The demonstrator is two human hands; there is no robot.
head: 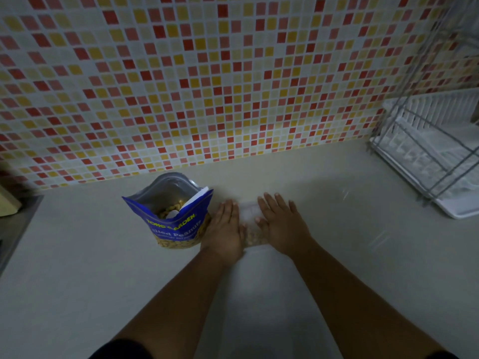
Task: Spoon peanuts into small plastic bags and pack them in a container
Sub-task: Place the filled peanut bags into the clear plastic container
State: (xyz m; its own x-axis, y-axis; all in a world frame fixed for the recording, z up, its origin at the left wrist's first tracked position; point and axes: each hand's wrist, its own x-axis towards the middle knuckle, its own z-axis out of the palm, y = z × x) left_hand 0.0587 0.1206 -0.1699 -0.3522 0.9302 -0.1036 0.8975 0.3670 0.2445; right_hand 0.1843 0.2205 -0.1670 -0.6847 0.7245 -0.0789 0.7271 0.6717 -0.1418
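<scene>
a: where are the hands?
b: both lie flat on the table [77, 255], palms down. the left hand [225, 229] is just beside the blue pouch [171, 224], on its right side. the right hand [281, 226] is a little further right.

a: and the small bag?
b: the small clear bag [251, 229] lies flat on the table between the two hands. its near end holds peanuts [255, 239]; its far end looks empty and see-through. each hand presses on one side edge of it.

a: do the fingers grasp anything?
b: no. the fingers [272, 203] of both hands are stretched out straight and relaxed, not curled around a thing. they only rest on the bag edges and on the table.

a: what about the pouch?
b: it stands upright with the top open, and more peanuts show inside. a white piece, maybe a spoon or a card, sticks out of the mouth; i cannot tell which.

a: anything else?
b: a white dish rack [435, 156] with grey wires is at the far right, well apart from the hands. behind is a wall [207, 73] of small red, yellow and white tiles. the picture is rather dark.
</scene>
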